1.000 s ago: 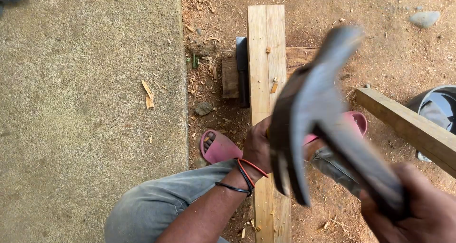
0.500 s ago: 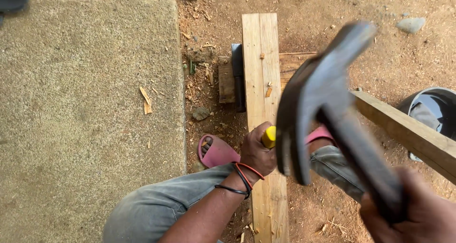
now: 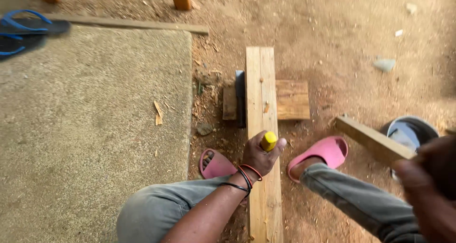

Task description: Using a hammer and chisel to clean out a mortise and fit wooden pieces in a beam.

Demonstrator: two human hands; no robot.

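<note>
While the left hand point(image 3: 259, 155) stays clenched round a yellow-handled chisel point(image 3: 269, 141) set upright on the long pale wooden plank point(image 3: 260, 88) at frame centre, no cut shows yet. Right hand point(image 3: 427, 195), blurred at lower right: grip cannot be told.

Packages, labels, signs, screens: none in view; only bare timber, dirt ground and concrete slab, all without markings or print

Counted here: two hands, left point(image 3: 259, 154) and right point(image 3: 430, 191); two pink slippers point(image 3: 320, 154); two blue sandals point(image 3: 23, 29); one long plank point(image 3: 262, 96); one wooden block point(image 3: 290, 98); one yellow-handled tool point(image 3: 269, 141); one bucket point(image 3: 409, 131); two wrist bands point(image 3: 246, 176).
</note>
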